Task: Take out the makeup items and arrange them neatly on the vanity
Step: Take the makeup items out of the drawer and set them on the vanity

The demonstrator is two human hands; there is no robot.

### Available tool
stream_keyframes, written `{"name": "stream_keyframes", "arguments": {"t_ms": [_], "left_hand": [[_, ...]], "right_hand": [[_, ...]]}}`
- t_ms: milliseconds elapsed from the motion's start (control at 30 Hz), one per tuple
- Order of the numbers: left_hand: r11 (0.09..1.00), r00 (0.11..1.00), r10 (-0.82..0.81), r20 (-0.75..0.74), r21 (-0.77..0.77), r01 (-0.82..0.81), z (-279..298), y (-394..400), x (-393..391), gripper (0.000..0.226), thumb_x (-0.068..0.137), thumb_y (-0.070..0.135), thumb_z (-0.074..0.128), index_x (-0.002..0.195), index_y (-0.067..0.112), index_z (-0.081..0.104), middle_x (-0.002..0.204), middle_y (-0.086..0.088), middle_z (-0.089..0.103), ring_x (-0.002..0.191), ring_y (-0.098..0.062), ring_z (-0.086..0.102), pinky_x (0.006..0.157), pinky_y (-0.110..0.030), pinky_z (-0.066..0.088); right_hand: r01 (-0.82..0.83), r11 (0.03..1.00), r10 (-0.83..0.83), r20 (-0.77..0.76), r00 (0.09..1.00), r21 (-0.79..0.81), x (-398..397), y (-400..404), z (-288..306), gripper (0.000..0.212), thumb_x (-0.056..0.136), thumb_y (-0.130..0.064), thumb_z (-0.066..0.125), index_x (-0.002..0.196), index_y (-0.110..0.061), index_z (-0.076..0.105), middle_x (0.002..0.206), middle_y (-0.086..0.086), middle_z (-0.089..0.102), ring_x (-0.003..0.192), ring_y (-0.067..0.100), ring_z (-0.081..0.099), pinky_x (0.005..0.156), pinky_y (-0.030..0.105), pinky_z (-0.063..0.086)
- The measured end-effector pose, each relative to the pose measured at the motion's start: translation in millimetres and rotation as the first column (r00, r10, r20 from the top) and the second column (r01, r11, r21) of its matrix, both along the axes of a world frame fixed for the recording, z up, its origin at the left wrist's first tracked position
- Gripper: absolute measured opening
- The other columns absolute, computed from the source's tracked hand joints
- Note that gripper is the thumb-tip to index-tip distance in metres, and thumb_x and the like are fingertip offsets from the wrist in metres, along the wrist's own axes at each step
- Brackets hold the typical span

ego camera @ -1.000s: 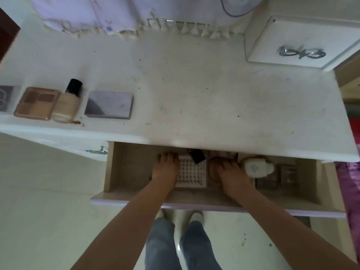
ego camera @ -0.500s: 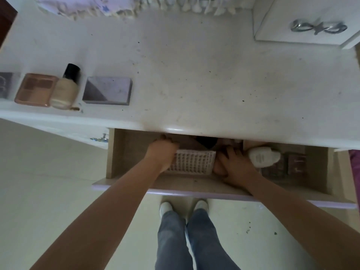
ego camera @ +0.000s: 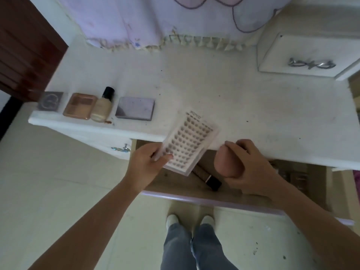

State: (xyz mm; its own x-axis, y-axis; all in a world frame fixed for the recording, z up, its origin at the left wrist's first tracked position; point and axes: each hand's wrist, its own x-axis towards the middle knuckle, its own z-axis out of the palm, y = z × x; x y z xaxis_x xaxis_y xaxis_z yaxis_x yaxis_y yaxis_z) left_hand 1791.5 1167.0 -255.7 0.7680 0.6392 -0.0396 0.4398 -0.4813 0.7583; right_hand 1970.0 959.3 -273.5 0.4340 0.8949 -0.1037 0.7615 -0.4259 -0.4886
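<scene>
My left hand [ego camera: 148, 162] grips a clear flat lash tray [ego camera: 188, 143] by its near corner, held tilted over the vanity's front edge. My right hand [ego camera: 247, 166] holds a pink makeup sponge [ego camera: 226, 162] above the open drawer [ego camera: 194, 195]. A dark tube with a black cap [ego camera: 207, 177] lies in the drawer below. On the vanity top [ego camera: 214, 90] at the left stand in a row a grey compact [ego camera: 50, 100], a peach palette [ego camera: 80, 106], a foundation bottle [ego camera: 102, 107] and a lilac palette [ego camera: 135, 108].
A small white drawer unit with a silver bow handle [ego camera: 311, 64] sits at the back right. A frilled lilac cloth [ego camera: 165, 20] hangs at the back. A dark wooden door [ego camera: 25, 45] is at the left. More items lie blurred in the drawer's right part [ego camera: 298, 176].
Both hands have come up out of the drawer. The left lifted the lash tray toward the vanity top, and the right lifted the pink sponge.
</scene>
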Motion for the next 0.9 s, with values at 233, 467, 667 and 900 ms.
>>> {"name": "stream_keyframes", "arguments": {"t_ms": [233, 467, 667, 900], "left_hand": [[0.971, 0.992, 0.097, -0.075, -0.211, -0.111, 15, 45, 54, 0.025, 0.084, 0.021, 0.065, 0.107, 0.021, 0.056, 0.094, 0.005, 0.060, 0.089, -0.014, 0.057, 0.076, -0.022, 0.042], [0.939, 0.842, -0.256, -0.474, 0.083, 0.332, 7, 89, 107, 0.046, 0.093, 0.021, 0.051, 0.137, 0.026, 0.040, 0.133, -0.008, 0.052, 0.123, -0.023, 0.047, 0.102, -0.033, 0.038], [0.797, 0.794, -0.215, -0.569, 0.368, 0.480, -10, 64, 125, 0.053, 0.095, 0.029, 0.044, 0.144, 0.021, 0.024, 0.149, -0.007, 0.029, 0.139, -0.027, 0.021, 0.113, -0.039, 0.022], [0.666, 0.635, -0.360, -0.684, 0.288, 0.688, -33, 36, 104, 0.089, 0.086, 0.062, 0.039, 0.148, 0.018, -0.008, 0.155, -0.011, -0.018, 0.143, -0.026, -0.019, 0.116, -0.039, -0.009]], "right_hand": [[0.117, 0.987, -0.128, 0.100, 0.987, 0.110, 35, 57, 16, 0.082, 0.056, -0.030, 0.071, 0.130, -0.003, 0.046, 0.121, 0.025, 0.048, 0.100, 0.042, 0.052, 0.080, 0.036, 0.042], [0.094, 0.993, -0.086, 0.107, 0.991, -0.072, 55, 65, 7, 0.082, 0.067, -0.022, 0.073, 0.138, -0.010, 0.036, 0.136, 0.015, 0.038, 0.119, 0.033, 0.038, 0.095, 0.036, 0.037], [0.074, 0.979, -0.060, 0.074, 0.995, -0.191, 61, 55, 2, 0.085, 0.072, -0.029, 0.069, 0.143, -0.018, 0.024, 0.142, 0.006, 0.029, 0.127, 0.023, 0.032, 0.102, 0.026, 0.030], [0.060, 0.959, -0.040, 0.078, 0.996, -0.278, 71, 54, 7, 0.084, 0.074, -0.028, 0.067, 0.144, -0.017, 0.023, 0.144, 0.006, 0.028, 0.129, 0.023, 0.031, 0.107, 0.028, 0.026]]}}
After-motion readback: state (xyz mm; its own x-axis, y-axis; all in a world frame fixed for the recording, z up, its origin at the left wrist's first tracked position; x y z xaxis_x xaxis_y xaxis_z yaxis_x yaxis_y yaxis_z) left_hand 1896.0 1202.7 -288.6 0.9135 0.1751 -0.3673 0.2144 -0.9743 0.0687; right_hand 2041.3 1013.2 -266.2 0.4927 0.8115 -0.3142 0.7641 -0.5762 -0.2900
